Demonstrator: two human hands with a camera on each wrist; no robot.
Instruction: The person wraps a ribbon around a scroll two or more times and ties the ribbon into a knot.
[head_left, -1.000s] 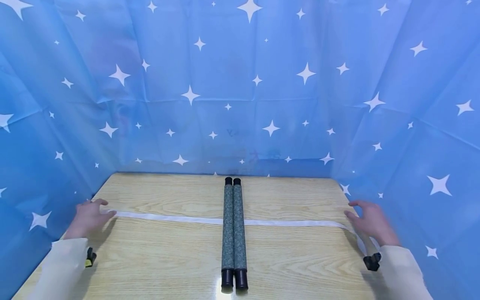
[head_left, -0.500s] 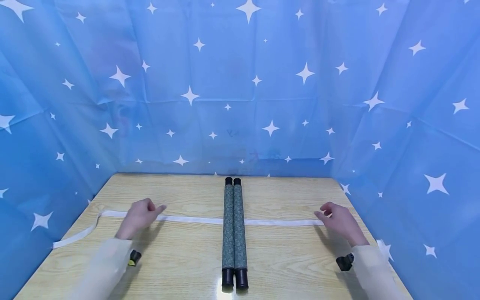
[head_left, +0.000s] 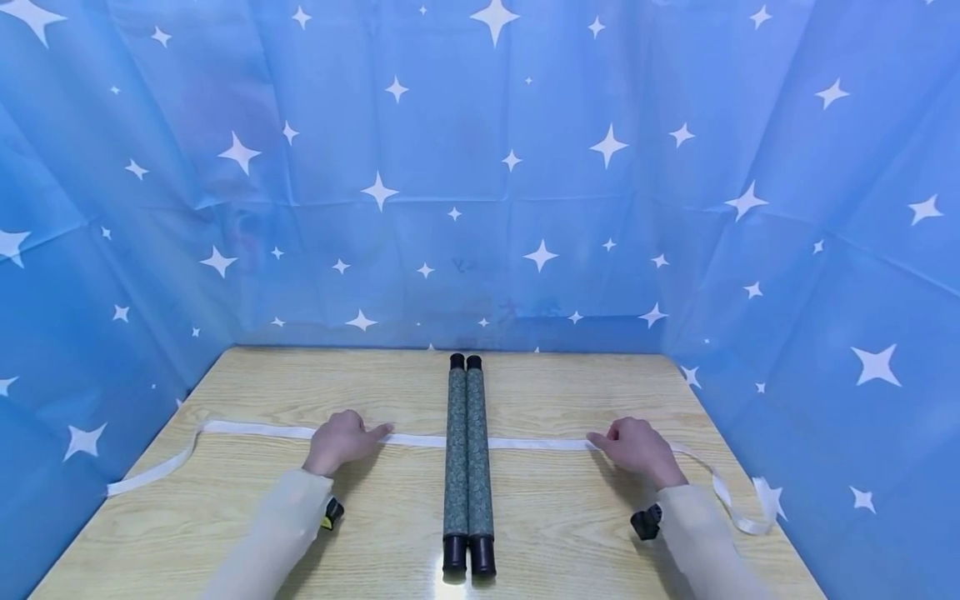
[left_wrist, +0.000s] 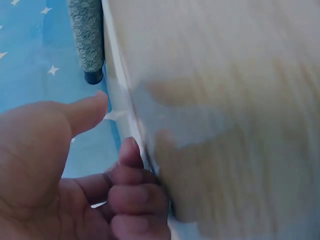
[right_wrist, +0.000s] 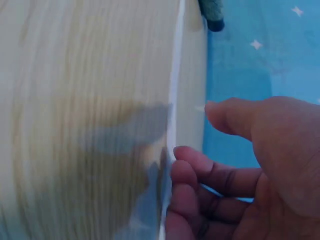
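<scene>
A rolled scroll (head_left: 457, 458), with two green patterned rolls side by side and black end knobs, lies lengthwise in the middle of the table. A white ribbon (head_left: 420, 441) runs crosswise beneath it. My left hand (head_left: 341, 442) is over the ribbon left of the scroll; in the left wrist view its thumb (left_wrist: 87, 112) stands apart from loosely bent fingers, with nothing between. My right hand (head_left: 637, 450) hovers over the ribbon on the right, likewise holding nothing, thumb (right_wrist: 230, 115) apart and fingertips overlapping the ribbon (right_wrist: 174, 85) in the right wrist view.
The wooden table (head_left: 300, 383) is enclosed by blue star-patterned cloth (head_left: 450, 167) at the back and sides. The ribbon's left end (head_left: 127, 483) reaches the left table edge. Its right end (head_left: 765, 504) curls at the right edge.
Both hands have moved inward from the ribbon's outer stretches toward the scroll, leaving the ribbon's two ends lying near the table edges. The scroll has stayed in place.
</scene>
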